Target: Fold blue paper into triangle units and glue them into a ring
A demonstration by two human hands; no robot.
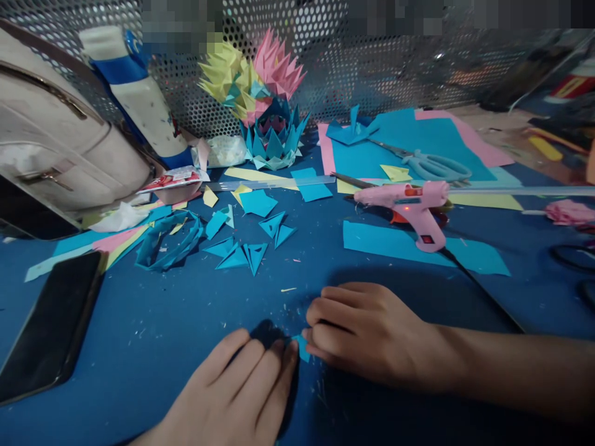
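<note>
Paper piece: a small teal paper piece (pixel 303 348) lies flat on the blue worktop (pixel 153 334), pinched between my two hands near the bottom middle of the view; only a sliver of it shows.
Which way it lies: it sits just left of my right fingertips and just right of my left fingertips, so both hands touch it; the right hand covers more of it. I cannot tell its long axis, too much is hidden.
Right hand (pixel 367 331): comes in from the right with the forearm low over the worktop, knuckles up, fingers curled, its grip closed on the right edge of the paper.
Left hand (pixel 242 390): comes up from the bottom edge, palm down, fingers nearly straight and pressing on the paper's left edge rather than wrapped around it.
Folded triangles (pixel 253 244): a loose scatter of teal folded units lies well beyond my hands.
Paper ring (pixel 168 243): a teal ring sits left of the triangles.
Glue gun (pixel 411 207): pink, lying on its side beyond my right hand, on teal sheets.
Scissors (pixel 430 164): farther back on the sheets.
Paper flowers (pixel 264 93): stand against the mesh wall.
Phone (pixel 49 328): dark, face up at far left.
</note>
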